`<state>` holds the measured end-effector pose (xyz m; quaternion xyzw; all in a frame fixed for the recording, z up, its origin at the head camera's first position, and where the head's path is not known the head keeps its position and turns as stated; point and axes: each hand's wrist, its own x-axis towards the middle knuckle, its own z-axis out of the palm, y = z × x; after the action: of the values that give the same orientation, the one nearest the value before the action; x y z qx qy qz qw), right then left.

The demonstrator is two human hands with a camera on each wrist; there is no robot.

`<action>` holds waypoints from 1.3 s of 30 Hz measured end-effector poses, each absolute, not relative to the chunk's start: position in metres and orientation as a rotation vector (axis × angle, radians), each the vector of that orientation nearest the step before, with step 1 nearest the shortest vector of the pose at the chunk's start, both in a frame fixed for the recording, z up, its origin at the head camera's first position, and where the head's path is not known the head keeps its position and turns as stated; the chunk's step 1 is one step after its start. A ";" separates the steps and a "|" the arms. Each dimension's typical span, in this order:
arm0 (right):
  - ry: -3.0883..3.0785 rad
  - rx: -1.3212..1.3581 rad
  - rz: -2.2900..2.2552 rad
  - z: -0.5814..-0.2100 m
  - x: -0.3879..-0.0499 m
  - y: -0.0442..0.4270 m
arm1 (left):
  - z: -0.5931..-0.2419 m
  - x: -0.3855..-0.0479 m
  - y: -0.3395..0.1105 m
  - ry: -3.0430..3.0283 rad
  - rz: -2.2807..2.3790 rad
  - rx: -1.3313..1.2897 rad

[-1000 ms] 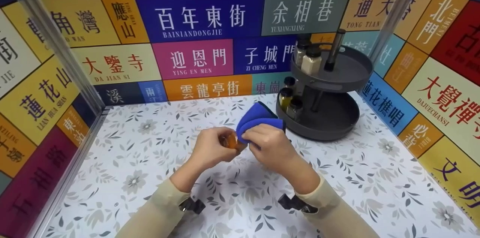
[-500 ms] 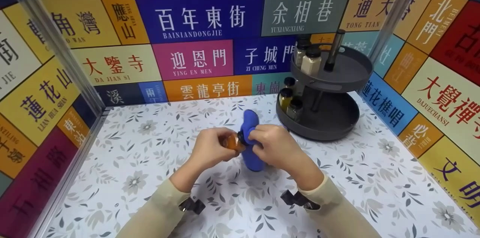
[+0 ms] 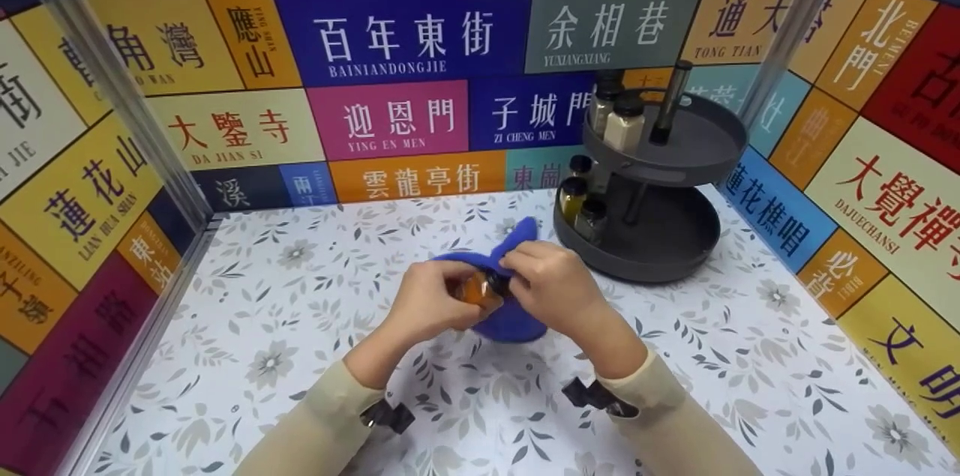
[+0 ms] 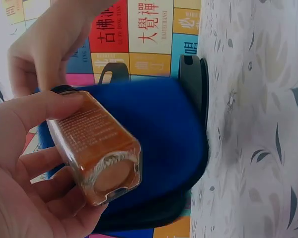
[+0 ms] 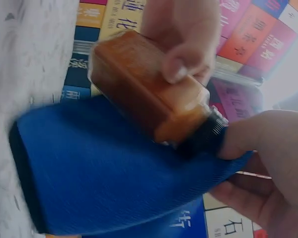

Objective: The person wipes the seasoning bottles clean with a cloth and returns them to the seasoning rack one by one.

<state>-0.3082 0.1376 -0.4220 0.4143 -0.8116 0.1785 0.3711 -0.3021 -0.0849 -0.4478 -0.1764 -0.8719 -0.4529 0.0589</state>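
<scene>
My left hand point(image 3: 433, 301) grips a square glass spice jar point(image 4: 97, 136) of orange-brown powder, tilted, with its base toward the left wrist camera. Small print covers one face of the jar. A blue cloth point(image 5: 109, 168) with a dark edge hangs from my right hand point(image 3: 559, 287), pinched between thumb and fingers right beside the jar's black cap point(image 5: 203, 134). In the head view the cloth spreads behind and below the jar. Whether the right thumb presses on the cap itself is hard to tell, as that part is blurred.
A dark grey two-tier round rack point(image 3: 637, 255) stands at the back right, its post rising through the upper tier. Several black-capped jars point(image 3: 624, 127) sit on its left side. Sign-patterned panels point(image 3: 405, 34) close in the back and sides of the floral tabletop point(image 3: 247, 341).
The blue cloth has swung and flopped from above the jar to behind and below it, uncovering the black cap. Both hands stay in nearly the same place, the left tilting the jar slightly.
</scene>
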 end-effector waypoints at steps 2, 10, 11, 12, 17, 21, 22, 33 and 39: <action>-2.141 1.066 0.464 -0.418 -0.306 0.142 | -0.448 -0.303 -0.087 -2.646 -1.403 -0.496; -2.099 1.192 0.460 -0.404 -0.281 0.138 | -0.447 -0.303 -0.089 -2.630 -1.457 -0.453; -2.069 1.209 0.472 -0.404 -0.280 0.136 | -0.446 -0.303 -0.089 -2.627 -1.451 -0.462; -2.040 1.218 0.482 -0.405 -0.281 0.134 | -0.446 -0.303 -0.089 -2.622 -1.440 -0.478; -1.936 1.169 0.536 -0.413 -0.290 0.131 | -0.445 -0.302 -0.088 -2.615 -1.393 -0.522; -1.891 1.106 0.559 -0.417 -0.299 0.133 | -0.445 -0.302 -0.088 -2.619 -1.389 -0.500; -1.887 1.088 0.553 -0.417 -0.301 0.133 | -0.445 -0.302 -0.088 -2.625 -1.395 -0.501; -1.989 1.186 0.581 -0.412 -0.296 0.136 | -0.445 -0.306 -0.093 -2.565 -1.465 -0.388; -1.960 1.124 0.568 -0.415 -0.300 0.134 | -0.446 -0.304 -0.093 -2.599 -1.484 -0.416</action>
<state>-0.2995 0.1336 -0.4155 0.4431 -0.7729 0.2240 0.3950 -0.3044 -0.0925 -0.4457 -0.1373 -0.8586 -0.4903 0.0601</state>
